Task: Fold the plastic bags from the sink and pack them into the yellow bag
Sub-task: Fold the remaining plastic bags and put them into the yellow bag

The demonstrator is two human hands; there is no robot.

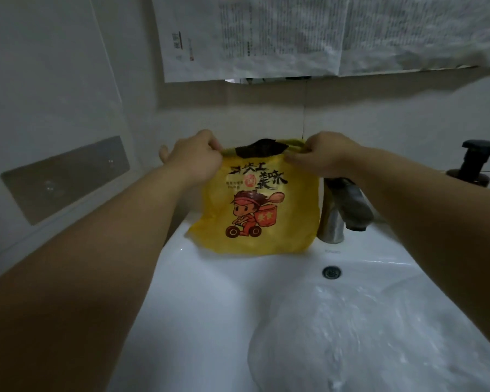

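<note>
1. The left hand [194, 154] is closed in a pinch, its fingers curled round the top left corner of the yellow bag [255, 210]; it is up and to the left of the tap [343, 205].
2. The right hand [323, 157] is curled the same way and pinches the bag's top right corner; it is straight above the tap.
3. Between the hands the bag's mouth is pulled taut; a black thing [262, 149] shows in it (too dim to tell what it is).
4. The yellow bag hangs upright just left of the tap, and its right edge is close beside the tap's body; whether they touch I cannot tell. Its printed face, with black characters and a cartoon rider on a scooter, is turned to the camera; its bottom edge reaches the ledge left of the tap's base.
5. The sink [210, 278] is white; its basin opens in front of the tap, and the overflow hole [332, 272] is just in front of the tap's base.
6. A pale, crumpled plastic bag [351, 335] lies in the basin, in front of the tap and lower; it is blurred.
7. A dark bottle [475, 165] with a pump top stands to the right of the tap, by the wall.
8. Newspaper [266, 38] hangs on the wall above the tap; a grey plate [65, 176] is on the side wall, well left of the tap.
</note>
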